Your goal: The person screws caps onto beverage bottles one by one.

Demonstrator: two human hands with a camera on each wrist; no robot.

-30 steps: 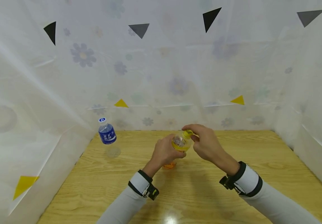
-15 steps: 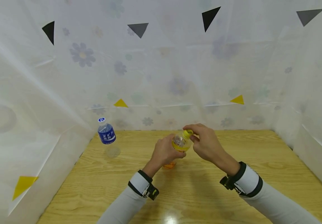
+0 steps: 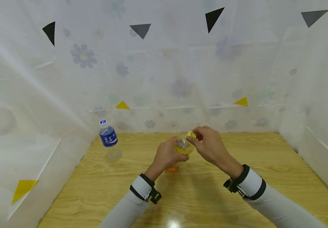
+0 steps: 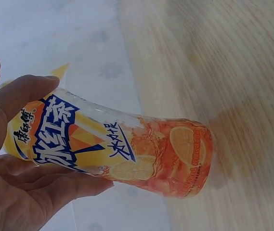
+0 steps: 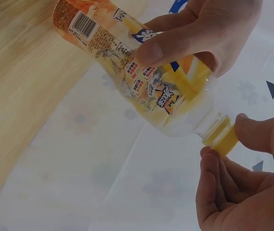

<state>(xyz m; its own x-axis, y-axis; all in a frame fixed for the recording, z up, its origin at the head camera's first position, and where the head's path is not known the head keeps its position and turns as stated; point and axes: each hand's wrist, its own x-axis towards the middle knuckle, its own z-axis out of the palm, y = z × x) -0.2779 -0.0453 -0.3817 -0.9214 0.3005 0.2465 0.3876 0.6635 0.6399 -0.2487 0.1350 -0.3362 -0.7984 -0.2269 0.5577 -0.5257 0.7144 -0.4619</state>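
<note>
A clear drink bottle point(image 4: 151, 159) with a yellow and orange label is near the middle of the table, slightly tilted. My left hand point(image 3: 167, 154) grips it round its upper body, thumb on one side and fingers on the other. At its mouth is a yellow cap point(image 5: 221, 137), which my right hand point(image 3: 209, 145) pinches between thumb and fingertips. The cap sits on the neck; how tightly, I cannot tell. In the left wrist view the bottle's base is close to the tabletop, and the palm hides part of the label.
A second bottle point(image 3: 108, 136) with a blue label and a white-and-blue cap stands at the table's back left. The wooden table point(image 3: 141, 190) is enclosed by white flowered sheeting point(image 3: 164, 72) at the back and both sides.
My right thumb and fingers have shifted round the yellow cap, with the thumb now further forward across it. The left hand and the bottle have stayed nearly still.
</note>
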